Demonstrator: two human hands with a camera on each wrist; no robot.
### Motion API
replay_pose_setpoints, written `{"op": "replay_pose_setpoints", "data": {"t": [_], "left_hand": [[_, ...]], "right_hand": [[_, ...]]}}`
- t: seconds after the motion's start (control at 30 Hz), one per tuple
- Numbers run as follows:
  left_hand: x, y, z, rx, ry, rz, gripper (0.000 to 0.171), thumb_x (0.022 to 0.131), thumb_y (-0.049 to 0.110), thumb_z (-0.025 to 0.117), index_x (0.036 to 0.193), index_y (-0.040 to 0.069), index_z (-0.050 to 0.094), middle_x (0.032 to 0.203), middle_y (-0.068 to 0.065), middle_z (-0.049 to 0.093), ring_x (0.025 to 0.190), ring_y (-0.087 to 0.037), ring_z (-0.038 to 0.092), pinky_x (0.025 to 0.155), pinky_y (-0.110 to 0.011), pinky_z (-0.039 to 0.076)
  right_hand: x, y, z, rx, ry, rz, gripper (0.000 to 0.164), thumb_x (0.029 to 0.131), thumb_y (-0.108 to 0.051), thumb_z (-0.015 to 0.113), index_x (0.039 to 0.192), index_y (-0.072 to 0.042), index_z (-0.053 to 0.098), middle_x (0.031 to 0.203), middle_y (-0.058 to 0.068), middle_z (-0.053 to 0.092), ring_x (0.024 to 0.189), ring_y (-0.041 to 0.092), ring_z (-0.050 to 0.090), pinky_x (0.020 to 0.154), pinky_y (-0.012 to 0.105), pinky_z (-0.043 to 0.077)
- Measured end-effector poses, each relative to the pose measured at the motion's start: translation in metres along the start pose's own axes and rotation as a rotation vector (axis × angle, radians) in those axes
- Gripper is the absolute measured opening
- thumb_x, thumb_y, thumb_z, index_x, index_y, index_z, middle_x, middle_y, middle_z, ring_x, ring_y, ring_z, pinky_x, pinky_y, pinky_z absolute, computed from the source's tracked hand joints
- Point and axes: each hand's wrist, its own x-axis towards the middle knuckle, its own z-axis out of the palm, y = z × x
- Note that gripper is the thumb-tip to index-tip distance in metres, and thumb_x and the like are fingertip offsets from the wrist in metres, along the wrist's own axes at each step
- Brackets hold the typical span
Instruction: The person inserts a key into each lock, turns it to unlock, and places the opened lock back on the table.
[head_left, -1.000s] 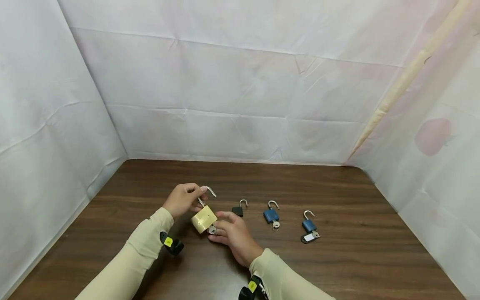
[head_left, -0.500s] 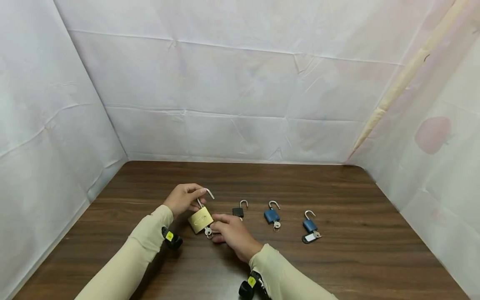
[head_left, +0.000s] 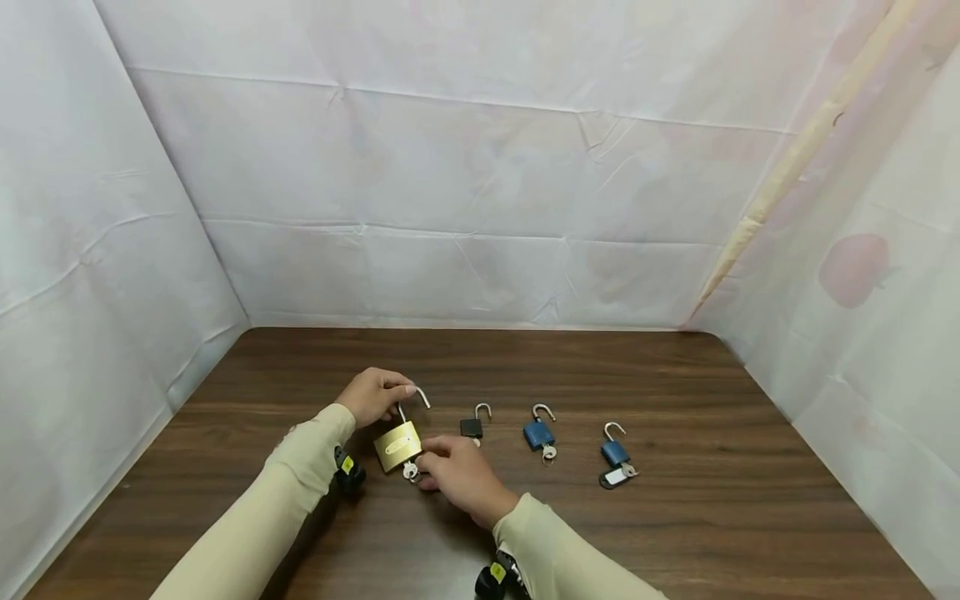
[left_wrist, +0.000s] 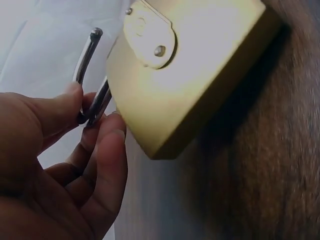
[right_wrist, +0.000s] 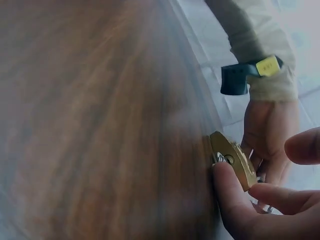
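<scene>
A brass padlock with its shackle sprung stands tilted close over the table, keys at its bottom. My left hand pinches the bent shackle between thumb and fingers, seen closely in the left wrist view. Beside the lock's lower right edge is my right hand, its fingertips at the body and keys, nothing gripped between them. The right wrist view has one fingertip overlapping the keyhole end, another at the lock's edge, and a third digit held apart.
To the right, a small black padlock and two blue padlocks, one nearer and one farther with a tag, lie with shackles sprung. The black one's key is partly behind my right hand. White sheets wall the wooden table.
The brass padlock has come down slightly and straightened. My right fingers have eased off the keys, which now show fully below the lock. The left hand keeps its pinch on the shackle.
</scene>
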Motion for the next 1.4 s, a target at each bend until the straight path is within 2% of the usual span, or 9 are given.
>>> {"op": "replay_pose_setpoints", "data": {"t": [0.07, 0.13, 0.3, 0.57, 0.8, 0.97, 1.07, 1.13, 1.4], "left_hand": [[0.0, 0.0, 0.001, 0.042, 0.008, 0.013, 0.022, 0.101, 0.018, 0.062, 0.116, 0.006, 0.073, 0.088, -0.009, 0.068, 0.071, -0.019, 0.062, 0.064, -0.036, 0.055], [0.0, -0.001, 0.002, 0.095, 0.018, 0.027, 0.021, 0.101, 0.015, 0.062, 0.116, 0.006, 0.074, 0.097, -0.01, 0.07, 0.072, -0.018, 0.061, 0.065, -0.036, 0.053], [-0.001, -0.004, 0.004, 0.203, 0.039, 0.038, 0.019, 0.099, 0.016, 0.065, 0.114, 0.011, 0.076, 0.111, -0.009, 0.071, 0.082, -0.016, 0.063, 0.071, -0.038, 0.053], [0.001, -0.01, 0.005, 0.222, 0.052, 0.044, 0.016, 0.098, 0.016, 0.067, 0.11, 0.013, 0.077, 0.105, -0.006, 0.072, 0.076, -0.015, 0.062, 0.067, -0.035, 0.053], [0.0, -0.013, 0.003, 0.254, 0.063, 0.041, 0.017, 0.097, 0.016, 0.068, 0.11, 0.014, 0.078, 0.11, -0.007, 0.072, 0.083, -0.016, 0.064, 0.07, -0.038, 0.054], [-0.002, -0.011, 0.001, 0.285, 0.05, 0.032, 0.022, 0.099, 0.023, 0.065, 0.115, 0.012, 0.076, 0.111, -0.008, 0.072, 0.092, -0.022, 0.067, 0.077, -0.044, 0.055], [-0.003, -0.01, -0.001, 0.298, 0.037, 0.019, 0.027, 0.101, 0.029, 0.062, 0.116, 0.01, 0.074, 0.112, -0.008, 0.071, 0.096, -0.025, 0.067, 0.081, -0.048, 0.055], [-0.004, -0.01, -0.003, 0.305, 0.03, 0.003, 0.03, 0.102, 0.032, 0.06, 0.117, 0.01, 0.073, 0.112, -0.007, 0.071, 0.097, -0.025, 0.067, 0.082, -0.049, 0.054], [0.003, -0.006, -0.006, 0.368, 0.041, -0.015, 0.041, 0.103, 0.042, 0.055, 0.122, 0.009, 0.071, 0.113, -0.008, 0.07, 0.093, -0.024, 0.067, 0.079, -0.05, 0.054]], "right_hand": [[-0.001, 0.0, 0.003, -0.038, 0.005, -0.013, 0.037, 0.092, -0.007, 0.062, 0.125, 0.009, 0.062, 0.115, 0.015, 0.067, 0.082, 0.027, 0.072, 0.073, 0.036, 0.059], [-0.002, -0.001, 0.006, -0.075, 0.006, -0.02, 0.037, 0.092, -0.008, 0.062, 0.125, 0.007, 0.062, 0.115, 0.013, 0.067, 0.081, 0.024, 0.071, 0.072, 0.034, 0.058], [-0.005, -0.002, 0.008, -0.126, -0.005, -0.015, 0.033, 0.093, -0.012, 0.063, 0.123, 0.001, 0.065, 0.113, 0.008, 0.068, 0.08, 0.019, 0.071, 0.064, 0.029, 0.054], [-0.004, -0.001, 0.007, -0.067, -0.018, -0.019, 0.023, 0.094, -0.009, 0.063, 0.113, 0.002, 0.068, 0.107, 0.009, 0.069, 0.081, 0.023, 0.071, 0.074, 0.033, 0.058], [-0.003, -0.001, 0.004, -0.058, -0.012, -0.044, 0.023, 0.091, -0.008, 0.064, 0.112, 0.002, 0.068, 0.107, 0.011, 0.069, 0.08, 0.028, 0.072, 0.073, 0.038, 0.058], [0.003, -0.005, -0.006, -0.163, -0.015, -0.102, 0.025, 0.092, -0.01, 0.061, 0.114, 0.002, 0.067, 0.099, 0.009, 0.07, 0.078, 0.026, 0.071, 0.059, 0.031, 0.053], [0.009, -0.009, -0.014, -0.219, -0.015, -0.135, 0.026, 0.094, -0.01, 0.06, 0.115, 0.004, 0.067, 0.096, 0.01, 0.071, 0.079, 0.027, 0.071, 0.059, 0.029, 0.052], [0.013, -0.011, -0.021, -0.241, -0.013, -0.144, 0.026, 0.095, -0.01, 0.059, 0.116, 0.004, 0.067, 0.097, 0.011, 0.07, 0.081, 0.028, 0.071, 0.063, 0.03, 0.053], [0.032, -0.025, -0.063, -0.341, 0.021, -0.117, 0.03, 0.1, -0.017, 0.057, 0.123, 0.0, 0.066, 0.101, 0.01, 0.07, 0.082, 0.027, 0.07, 0.06, 0.031, 0.052]]}}
